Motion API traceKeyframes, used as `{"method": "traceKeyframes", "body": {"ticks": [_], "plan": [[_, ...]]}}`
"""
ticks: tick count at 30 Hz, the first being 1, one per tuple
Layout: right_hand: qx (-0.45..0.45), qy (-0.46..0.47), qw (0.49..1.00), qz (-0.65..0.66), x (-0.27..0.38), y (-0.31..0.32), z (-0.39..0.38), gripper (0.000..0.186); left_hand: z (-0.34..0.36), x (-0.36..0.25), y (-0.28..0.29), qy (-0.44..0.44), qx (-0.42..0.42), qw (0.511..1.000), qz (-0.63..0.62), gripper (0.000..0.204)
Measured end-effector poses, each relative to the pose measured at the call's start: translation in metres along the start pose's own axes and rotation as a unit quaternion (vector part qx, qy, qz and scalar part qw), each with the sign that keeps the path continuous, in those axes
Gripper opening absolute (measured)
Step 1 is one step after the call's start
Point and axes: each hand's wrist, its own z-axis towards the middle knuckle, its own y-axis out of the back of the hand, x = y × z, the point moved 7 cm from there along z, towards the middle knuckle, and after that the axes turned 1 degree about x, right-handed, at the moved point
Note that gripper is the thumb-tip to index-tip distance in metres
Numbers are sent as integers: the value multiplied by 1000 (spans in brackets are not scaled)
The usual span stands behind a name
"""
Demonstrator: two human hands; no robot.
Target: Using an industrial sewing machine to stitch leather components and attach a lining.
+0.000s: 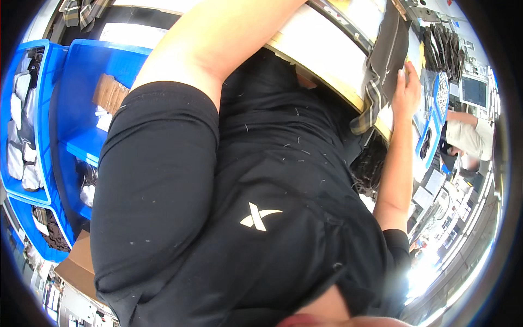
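My right hand (407, 94) rests at the right side of a long dark brown cloth piece (389, 49). Its fingers are stretched out along the cloth's edge and do not wrap round it. A line like a zipper or seam runs down the cloth. At its lower end, a plaid strip (372, 106) hangs over the edge of the white worktable (321, 52). My left forearm (218, 38) crosses the upper part of the view, over the table side, and leaves at the top, so my left hand is out of sight.
Blue bins (46, 120) with white and dark pieces stand at the left, a cardboard box (76, 267) below them. Dark garments (442, 49) hang at the upper right, near a monitor (473, 91). Another person in pale clothing (466, 136) is at the far right.
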Motion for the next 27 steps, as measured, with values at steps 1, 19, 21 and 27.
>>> {"method": "traceKeyframes", "body": {"ticks": [1,19,21,27], "plan": [[2,-7,1000,3,-1,1,0,44,1,-1,1,-4,1,1000,-4,49],[-13,14,999,28,-7,-4,-2,42,-3,-2,3,-1,-5,1000,3,47],[-11,14,999,27,-7,-5,-2,42,-3,-2,2,-2,-5,1000,5,48],[-15,13,999,35,-7,-6,1,41,-1,-1,2,4,4,1000,8,47]]}}
